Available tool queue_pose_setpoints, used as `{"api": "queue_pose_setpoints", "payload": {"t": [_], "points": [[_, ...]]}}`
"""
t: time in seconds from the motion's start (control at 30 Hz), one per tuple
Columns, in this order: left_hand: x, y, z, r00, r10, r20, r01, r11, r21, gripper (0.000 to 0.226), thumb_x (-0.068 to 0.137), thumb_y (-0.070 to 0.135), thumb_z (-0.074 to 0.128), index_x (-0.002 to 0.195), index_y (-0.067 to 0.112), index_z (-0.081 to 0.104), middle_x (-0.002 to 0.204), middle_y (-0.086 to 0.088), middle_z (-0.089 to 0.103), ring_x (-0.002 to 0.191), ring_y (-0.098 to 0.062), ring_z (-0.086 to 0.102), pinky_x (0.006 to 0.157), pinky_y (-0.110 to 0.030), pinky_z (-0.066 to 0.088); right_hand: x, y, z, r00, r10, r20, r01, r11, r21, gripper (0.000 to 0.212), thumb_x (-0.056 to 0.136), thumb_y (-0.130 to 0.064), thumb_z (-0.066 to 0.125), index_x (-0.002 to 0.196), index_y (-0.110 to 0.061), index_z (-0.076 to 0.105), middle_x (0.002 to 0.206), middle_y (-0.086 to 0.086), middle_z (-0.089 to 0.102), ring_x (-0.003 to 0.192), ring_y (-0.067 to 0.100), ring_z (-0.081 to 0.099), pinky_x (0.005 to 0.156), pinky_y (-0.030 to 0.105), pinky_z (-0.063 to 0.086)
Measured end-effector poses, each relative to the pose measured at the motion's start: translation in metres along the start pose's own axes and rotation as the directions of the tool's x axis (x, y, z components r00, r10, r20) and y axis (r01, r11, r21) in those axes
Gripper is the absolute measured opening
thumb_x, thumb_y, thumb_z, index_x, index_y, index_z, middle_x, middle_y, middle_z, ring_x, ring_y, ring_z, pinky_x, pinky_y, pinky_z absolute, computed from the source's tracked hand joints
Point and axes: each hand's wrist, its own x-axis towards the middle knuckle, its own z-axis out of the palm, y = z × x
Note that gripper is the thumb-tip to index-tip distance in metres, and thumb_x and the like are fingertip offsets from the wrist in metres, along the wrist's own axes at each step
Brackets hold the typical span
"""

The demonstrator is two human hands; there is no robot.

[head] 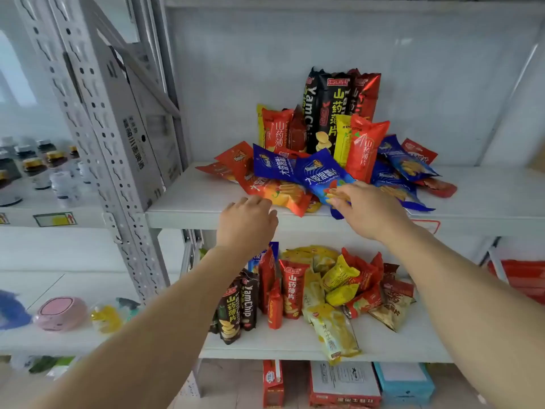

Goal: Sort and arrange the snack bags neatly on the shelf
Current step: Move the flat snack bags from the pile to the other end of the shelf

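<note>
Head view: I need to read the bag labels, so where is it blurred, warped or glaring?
Head view: the blue bag and black bags read sharply; the bottles at far left are blurred; the upright bows from wide-angle distortion; lighting is soft, with mild glare on the red foil bag.

Red, blue, yellow and black snack bags (324, 149) lie heaped untidily on the white shelf (188, 202).

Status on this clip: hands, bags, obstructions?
Left hand open, at shelf edge. Right hand open, touching blue bag. Bags unsorted. Nothing blocking.
</note>
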Motion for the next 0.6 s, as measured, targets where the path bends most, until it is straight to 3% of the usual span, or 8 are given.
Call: {"api": "queue_pose_setpoints", "payload": {"t": [0.1,0.17,0.23,0.33,0.4,0.5,0.6], "points": [[0.034,-0.004,0.035,0.92,-0.364,0.147,0.388,0.902,-0.189,0.078,0.097,0.063,0.039,0.154,0.01,0.027,0.159,-0.01,0.032,0.146,-0.029,0.03,0.116,-0.044,0.03,0.04,0.019,0.027,0.994,0.107,0.031,-0.109,0.99,0.087,0.049,0.1,-0.048,0.041,0.14,-0.02,0.045,0.143,0.004,0.045,0.125,0.029,0.046,0.092,0.045,0.046],[0.057,-0.009,0.058,0.839,-0.491,0.233,0.544,0.756,-0.364,0.097,0.091,0.07,0.044,0.157,0.006,0.014,0.163,-0.013,0.023,0.15,-0.031,0.019,0.122,-0.047,0.022,0.066,0.027,0.047,0.986,0.147,0.082,-0.154,0.984,0.091,0.057,0.099,-0.054,0.039,0.147,-0.023,0.036,0.153,0.002,0.035,0.135,0.03,0.036,0.102,0.049,0.039],[0.081,-0.013,0.084,0.776,-0.552,0.306,0.621,0.581,-0.526,0.101,0.087,0.069,0.052,0.156,0.006,0.014,0.16,-0.015,0.027,0.148,-0.032,0.023,0.121,-0.05,0.024,0.091,0.034,0.065,0.975,0.192,0.109,-0.203,0.975,0.095,0.062,0.097,-0.059,0.037,0.15,-0.026,0.031,0.159,0.0,0.025,0.142,0.029,0.025,0.109,0.053,0.031],[0.106,-0.016,0.107,0.665,-0.653,0.363,0.634,0.236,-0.736,0.101,0.072,0.069,0.063,0.149,0.012,0.03,0.145,-0.008,0.047,0.134,-0.029,0.046,0.11,-0.051,0.041,0.118,0.044,0.089,0.939,0.301,0.165,-0.314,0.948,0.058,0.071,0.093,-0.07,0.03,0.152,-0.032,0.023,0.163,0.0,0.012,0.147,0.032,0.015,0.114,0.057,0.022],[0.117,-0.012,0.114,0.604,-0.7,0.382,0.595,0.077,-0.8,0.092,0.072,0.06,0.07,0.144,0.016,0.035,0.138,-0.004,0.052,0.125,-0.025,0.053,0.105,-0.047,0.047,0.132,0.049,0.101,0.905,0.362,0.222,-0.387,0.919,0.079,0.075,0.09,-0.075,0.025,0.152,-0.035,0.019,0.164,0.001,0.005,0.147,0.035,0.011,0.114,0.059,0.019],[0.13,-0.007,0.126,0.583,-0.73,0.358,0.526,0.003,-0.851,0.089,0.083,0.043,0.075,0.152,0.017,0.025,0.147,-0.003,0.041,0.131,-0.021,0.048,0.108,-0.041,0.044,0.149,0.05,0.117,0.886,0.371,0.278,-0.409,0.908,0.093,0.075,0.089,-0.076,0.02,0.152,-0.037,0.018,0.164,-0.001,0.003,0.147,0.037,0.013,0.114,0.059,0.02],[0.141,-0.008,0.134,0.55,-0.778,0.304,0.47,-0.013,-0.883,0.094,0.084,0.043,0.075,0.156,0.022,0.019,0.154,-0.004,0.034,0.136,-0.022,0.046,0.111,-0.046,0.043,0.165,0.045,0.127,0.908,0.336,0.248,-0.367,0.926,0.088,0.07,0.092,-0.074,0.018,0.152,-0.038,0.02,0.164,-0.003,0.007,0.147,0.033,0.015,0.114,0.057,0.018]]}}
